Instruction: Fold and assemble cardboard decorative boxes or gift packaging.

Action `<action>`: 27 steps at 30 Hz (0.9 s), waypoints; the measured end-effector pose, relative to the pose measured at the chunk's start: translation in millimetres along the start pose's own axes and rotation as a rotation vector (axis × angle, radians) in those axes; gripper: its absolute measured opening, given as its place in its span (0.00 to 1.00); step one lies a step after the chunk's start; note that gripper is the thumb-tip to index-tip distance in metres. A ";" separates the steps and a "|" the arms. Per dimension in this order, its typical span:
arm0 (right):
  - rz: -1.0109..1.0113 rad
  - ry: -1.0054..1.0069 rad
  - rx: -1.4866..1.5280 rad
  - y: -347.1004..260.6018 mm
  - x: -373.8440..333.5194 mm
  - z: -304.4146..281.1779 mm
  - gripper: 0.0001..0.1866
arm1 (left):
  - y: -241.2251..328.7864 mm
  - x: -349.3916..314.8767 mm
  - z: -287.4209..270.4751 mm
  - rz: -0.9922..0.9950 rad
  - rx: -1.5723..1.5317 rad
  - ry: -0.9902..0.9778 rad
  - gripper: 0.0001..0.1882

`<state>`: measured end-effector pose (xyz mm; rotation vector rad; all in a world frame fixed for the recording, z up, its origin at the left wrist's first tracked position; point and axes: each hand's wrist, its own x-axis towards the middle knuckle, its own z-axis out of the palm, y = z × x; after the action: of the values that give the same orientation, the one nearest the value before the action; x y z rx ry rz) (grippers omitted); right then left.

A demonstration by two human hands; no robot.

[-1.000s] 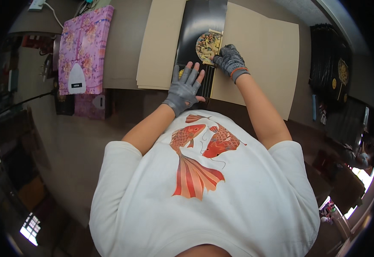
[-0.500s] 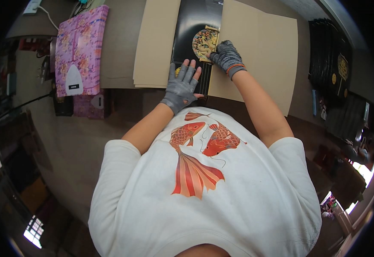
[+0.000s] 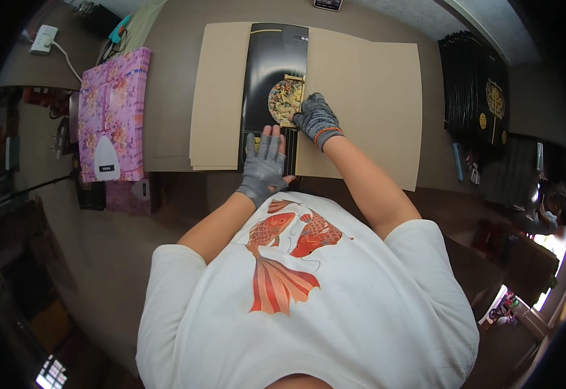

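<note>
A brown cardboard sheet (image 3: 361, 110) lies spread on the table, with a long glossy black panel (image 3: 275, 55) down its length. On the panel is a round gold dragon emblem (image 3: 284, 100). My left hand (image 3: 265, 162), in a grey fingertip-less glove, rests flat with fingers stretched over the panel's near end. My right hand (image 3: 318, 120), in a mottled grey glove with an orange cuff line, has its fingers curled in beside the emblem, at the panel's right edge. Whatever those fingers may hold is hidden from view.
Pink floral folded boxes (image 3: 111, 110) are stacked at the left, near a white socket block (image 3: 44, 40) with a cord. Black printed pieces (image 3: 474, 91) form a stack at the right. A phone-like device (image 3: 328, 4) lies at the far edge.
The whole view has shifted, so the table appears lower and slightly left, and the phone-like device now shows. Both hands keep nearly the same places on the panel.
</note>
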<state>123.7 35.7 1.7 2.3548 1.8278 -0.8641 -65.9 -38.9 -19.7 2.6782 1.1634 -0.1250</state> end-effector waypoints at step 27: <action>-0.119 -0.006 -0.093 18.5 -2.8 9.7 0.26 | -6.6 7.1 16.2 0.062 -0.031 0.072 0.58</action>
<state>136.1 24.1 -10.8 2.2056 1.9771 -0.7773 -65.7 -33.2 -37.7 2.7082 1.0919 -0.0006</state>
